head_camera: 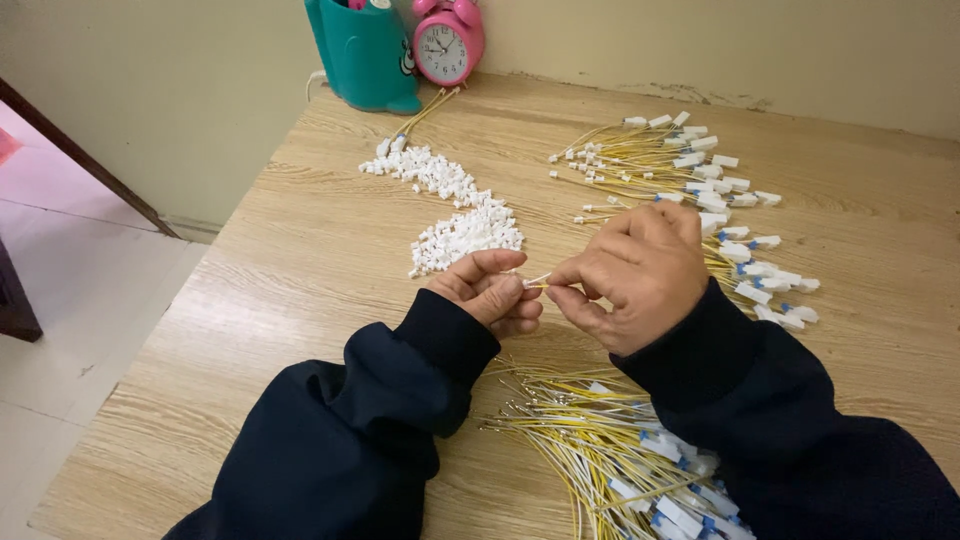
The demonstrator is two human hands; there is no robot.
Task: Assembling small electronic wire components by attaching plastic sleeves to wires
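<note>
Both your hands pinching one little wire end over the wooden table (300, 250)

Your left hand (490, 295) and right hand (640, 275) meet mid-table, fingertips pressed together on a thin yellow wire (537, 282) with a small white tip. Pile of white connectors (462, 232) sits just beyond your left hand, loose wire bundle (600, 440) near your sleeves, finished wires (700, 180) fanned out past your right hand.

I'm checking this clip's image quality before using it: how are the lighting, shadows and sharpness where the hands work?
Head view: soft, even light, no glare on the wooden table; only faint shadows under the left hand and right hand; hands and white connector pile reasonably sharp; the tiny piece pinched between them too small to resolve; slight wide-angle bending at the edges.
</note>
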